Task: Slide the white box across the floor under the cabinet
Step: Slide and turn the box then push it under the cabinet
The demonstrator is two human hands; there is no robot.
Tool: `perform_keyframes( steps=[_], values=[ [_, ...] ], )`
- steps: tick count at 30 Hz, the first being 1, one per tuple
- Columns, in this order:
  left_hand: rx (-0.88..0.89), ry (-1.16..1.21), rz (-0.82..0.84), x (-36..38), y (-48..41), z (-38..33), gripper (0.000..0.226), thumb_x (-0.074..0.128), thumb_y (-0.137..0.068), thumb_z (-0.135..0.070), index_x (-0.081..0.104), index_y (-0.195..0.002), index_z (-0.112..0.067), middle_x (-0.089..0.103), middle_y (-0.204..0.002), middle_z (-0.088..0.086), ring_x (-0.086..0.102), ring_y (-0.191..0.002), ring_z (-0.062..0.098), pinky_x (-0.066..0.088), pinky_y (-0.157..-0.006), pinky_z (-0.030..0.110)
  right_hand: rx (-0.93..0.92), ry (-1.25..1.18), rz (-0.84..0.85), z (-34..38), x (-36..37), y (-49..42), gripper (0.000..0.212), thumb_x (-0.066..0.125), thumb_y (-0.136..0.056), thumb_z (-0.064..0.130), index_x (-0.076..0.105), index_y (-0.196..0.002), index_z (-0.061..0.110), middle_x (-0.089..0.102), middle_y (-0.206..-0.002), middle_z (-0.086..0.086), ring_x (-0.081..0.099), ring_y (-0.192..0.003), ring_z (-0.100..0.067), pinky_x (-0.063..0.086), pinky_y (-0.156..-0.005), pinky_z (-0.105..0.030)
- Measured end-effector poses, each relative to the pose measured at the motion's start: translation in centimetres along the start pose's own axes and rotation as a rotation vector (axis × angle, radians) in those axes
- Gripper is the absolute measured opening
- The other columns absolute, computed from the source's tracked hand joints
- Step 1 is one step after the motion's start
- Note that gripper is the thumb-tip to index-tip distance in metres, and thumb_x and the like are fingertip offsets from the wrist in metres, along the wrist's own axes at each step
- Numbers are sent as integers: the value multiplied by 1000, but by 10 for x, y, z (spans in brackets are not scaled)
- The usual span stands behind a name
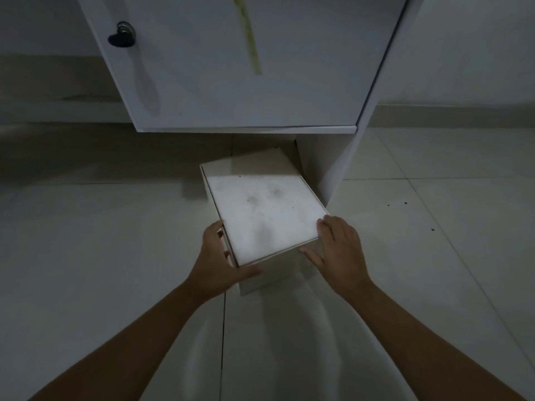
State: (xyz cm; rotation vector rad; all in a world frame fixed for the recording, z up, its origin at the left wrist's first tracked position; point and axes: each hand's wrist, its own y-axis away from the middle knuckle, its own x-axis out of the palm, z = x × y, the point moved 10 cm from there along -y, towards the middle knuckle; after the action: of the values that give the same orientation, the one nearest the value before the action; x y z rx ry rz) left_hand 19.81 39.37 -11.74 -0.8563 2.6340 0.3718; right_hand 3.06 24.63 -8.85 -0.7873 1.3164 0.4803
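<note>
- Head view, dim light: a white box [265,209] sits on the pale tiled floor [86,241], turned a little askew, its far end reaching into the shadowed gap beneath the cabinet [246,68] and its near end out in the open.
- The box's lid is smudged with grey marks near the middle and has a thin darker seam running around its edge.
- The left hand [221,257] is at the box's near left corner: the thumb lies along the near side just under the lid edge, and the fingers [227,253] curl against the left side wall. It is touching the box, wrapped round the corner rather than closed in a fist.
- The right hand [335,250] is at the near right corner: the fingertips [322,224] rest on the lid's right edge, and the thumb stretches flat along the near side wall. The fingers are spread and pressed to the box, not clenched.
- The box thus lies between the two hands, ahead of both palms, with both bare forearms reaching in from the bottom of the frame.
- The cabinet door is white, with a dark key [120,36] in a lock at upper left above a long pale handle [146,82], and a yellowish streak [249,36] running down its front.
- A white side panel [344,166] of the cabinet stands on the floor just right of the box's far end.
- A few dark specks [405,203] dot the tiles well to the right.
</note>
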Motion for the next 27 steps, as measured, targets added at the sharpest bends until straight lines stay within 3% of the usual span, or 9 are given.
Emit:
perform_keyframes(
  steps=[5, 7, 9, 12, 15, 18, 23, 25, 27],
  values=[
    [-10, -51, -42, -3, -23, 1, 110, 89, -58, -16, 25, -148, -9, 27, -149, 6, 35, -132, 15, 43, -107, 34, -49, 30, -111, 21, -5, -12, 33, 69, -76, 21, 65, -105, 5, 64, -96, -13, 61, -88, -31, 54, -77, -38],
    [2, -123, -85, -7, -35, -3, 106, 87, -62, -18, 27, -149, -9, 29, -143, 8, 38, -118, 10, 45, -97, 26, -62, 50, -131, 29, -5, -20, 38, 71, -70, 7, 66, -107, 4, 64, -90, -13, 60, -79, -29, 54, -69, -34],
    [20, -161, -144, -12, -46, -10, 100, 86, -64, -19, 32, -147, -8, 36, -142, 10, 42, -114, 10, 45, -89, 23, -52, 58, -103, 34, 2, -31, 48, 71, -65, -2, 64, -113, -1, 65, -90, -15, 61, -79, -31, 53, -70, -35],
    [23, -131, -228, -17, -61, -13, 84, 84, -66, -13, 43, -139, -6, 48, -139, 12, 49, -126, 22, 48, -96, 29, -60, 95, -23, 41, 16, -40, 57, 62, -66, -4, 55, -123, -7, 63, -101, -22, 60, -92, -38, 53, -87, -43],
    [31, -181, -308, -22, -71, -21, 75, 81, -69, -10, 49, -136, -4, 49, -132, 14, 52, -119, 26, 41, -94, 20, -53, 109, 22, 43, 23, -47, 63, 64, -63, -5, 53, -125, -10, 61, -113, -28, 59, -105, -43, 49, -96, -49],
    [43, -269, -317, -22, -80, -30, 73, 79, -73, -13, 48, -139, -6, 51, -130, 14, 53, -106, 19, 37, -92, 16, -50, 72, 10, 42, 25, -55, 68, 70, -56, -6, 55, -122, -13, 61, -114, -32, 58, -106, -47, 52, -92, -52],
    [16, -264, -335, -22, -91, -32, 57, 76, -75, -10, 56, -128, -1, 61, -127, 15, 58, -115, 27, 45, -102, 26, -12, -2, -18, 39, 24, -63, 68, 70, -55, -5, 55, -121, -13, 61, -111, -33, 37, -107, -39, 54, -89, -50],
    [27, -293, -315, -19, -97, -33, 37, 74, -77, -9, 63, -110, 2, 66, -110, 15, 62, -109, 29, 49, -89, 22, -26, 31, -6, 38, 24, -65, 71, 68, -54, -4, 53, -122, -15, 60, -109, -34, 33, -103, -39, 54, -88, -50],
    [33, -341, -297, -17, -100, -37, 22, 71, -79, -6, 63, -97, 4, 65, -93, 17, 63, -100, 34, 42, -69, 17, -18, 26, 5, 35, 24, -66, 73, 67, -54, -5, 51, -124, -15, 59, -111, -33, 33, -103, -39, 55, -88, -49]
  ],
)
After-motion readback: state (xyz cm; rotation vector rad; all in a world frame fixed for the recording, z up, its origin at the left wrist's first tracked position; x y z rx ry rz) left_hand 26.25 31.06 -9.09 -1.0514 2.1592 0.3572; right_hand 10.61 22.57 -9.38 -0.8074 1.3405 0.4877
